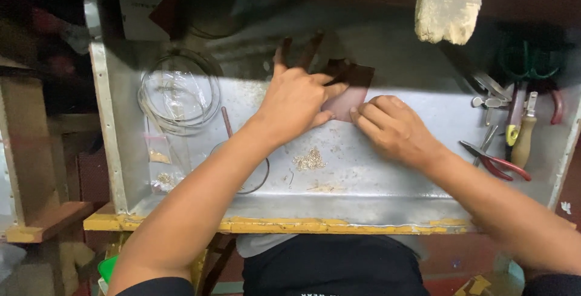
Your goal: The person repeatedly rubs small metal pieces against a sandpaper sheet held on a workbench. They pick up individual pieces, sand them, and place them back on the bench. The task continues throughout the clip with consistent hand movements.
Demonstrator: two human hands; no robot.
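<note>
Closest in, a little pile of gold bits (310,160) sits on the metal tray (387,169). Just past it, right hand (393,128) is curled, pinning the dark sheet (350,93) from the right; left hand (296,99), fingers spread, presses its left edge, sheet angling away.

Dim workshop w/ metal-lined bench tray (339,202), yellow front edge (272,225), wooden shelf (42,220) at left.
</note>
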